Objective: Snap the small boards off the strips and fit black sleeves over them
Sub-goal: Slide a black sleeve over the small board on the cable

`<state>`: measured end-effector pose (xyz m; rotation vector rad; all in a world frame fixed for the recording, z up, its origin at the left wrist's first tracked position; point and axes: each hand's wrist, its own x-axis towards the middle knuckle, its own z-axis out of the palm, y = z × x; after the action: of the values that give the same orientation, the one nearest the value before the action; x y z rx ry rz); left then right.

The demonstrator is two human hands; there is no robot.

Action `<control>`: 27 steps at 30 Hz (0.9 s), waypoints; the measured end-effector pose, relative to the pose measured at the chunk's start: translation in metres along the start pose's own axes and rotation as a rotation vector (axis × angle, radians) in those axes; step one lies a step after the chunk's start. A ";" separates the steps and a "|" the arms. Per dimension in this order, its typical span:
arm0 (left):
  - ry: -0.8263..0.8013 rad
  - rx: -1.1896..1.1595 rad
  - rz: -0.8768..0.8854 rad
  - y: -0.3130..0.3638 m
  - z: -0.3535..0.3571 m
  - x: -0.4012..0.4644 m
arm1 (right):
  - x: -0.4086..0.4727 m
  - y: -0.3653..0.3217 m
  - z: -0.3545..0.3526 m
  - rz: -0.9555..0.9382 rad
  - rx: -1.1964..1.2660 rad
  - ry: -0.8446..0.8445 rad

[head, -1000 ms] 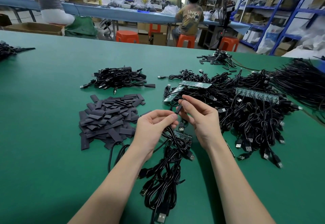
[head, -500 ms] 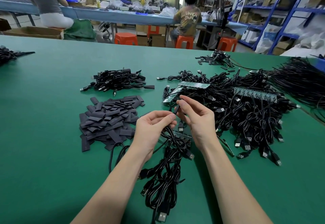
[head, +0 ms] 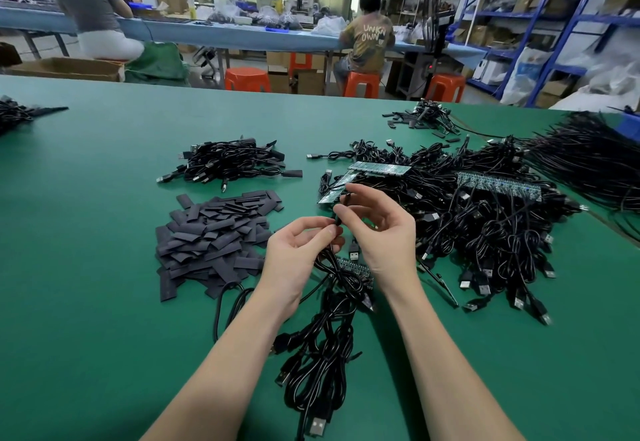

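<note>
My right hand point(head: 379, 232) pinches a black sleeve point(head: 343, 205) between thumb and fingers, held upright above the table. My left hand point(head: 298, 260) pinches the black cable just under the sleeve's lower end; the small board is hidden inside or behind the fingers. Beneath both hands lies a green board strip point(head: 353, 267) with several black USB cables point(head: 322, 347) trailing toward me. A heap of flat black sleeves point(head: 211, 236) sits to the left of my left hand. More green strips point(head: 379, 167) point(head: 498, 185) lie on the cable pile beyond and to the right.
A big tangle of black USB cables point(head: 485, 232) fills the right side of the green table point(head: 86, 302). A smaller bundle of sleeved cables point(head: 228, 163) lies behind the sleeve heap. Long black wires point(head: 595, 156) spread at the far right. People sit at a bench behind.
Both hands stay together over the strip. The sleeve in my right hand has slid slightly lower toward my left fingers; the camera has tipped a little.
</note>
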<state>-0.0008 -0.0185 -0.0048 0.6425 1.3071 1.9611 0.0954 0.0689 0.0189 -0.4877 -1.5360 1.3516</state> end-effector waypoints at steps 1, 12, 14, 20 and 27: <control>-0.001 0.000 0.000 0.000 0.000 0.000 | -0.001 0.000 0.001 0.005 0.001 0.002; -0.016 0.008 0.006 0.000 0.001 -0.001 | -0.003 -0.003 0.001 0.056 -0.022 0.037; -0.019 0.013 0.012 0.000 0.000 0.000 | -0.002 -0.004 0.000 0.049 -0.031 0.042; -0.022 0.021 0.019 -0.001 -0.002 0.001 | 0.002 -0.007 -0.002 0.059 -0.037 0.036; -0.026 0.017 0.018 -0.003 -0.002 0.003 | 0.003 -0.007 -0.002 0.041 0.009 0.040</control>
<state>-0.0035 -0.0161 -0.0084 0.6886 1.3073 1.9518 0.0985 0.0700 0.0263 -0.5399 -1.4942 1.3719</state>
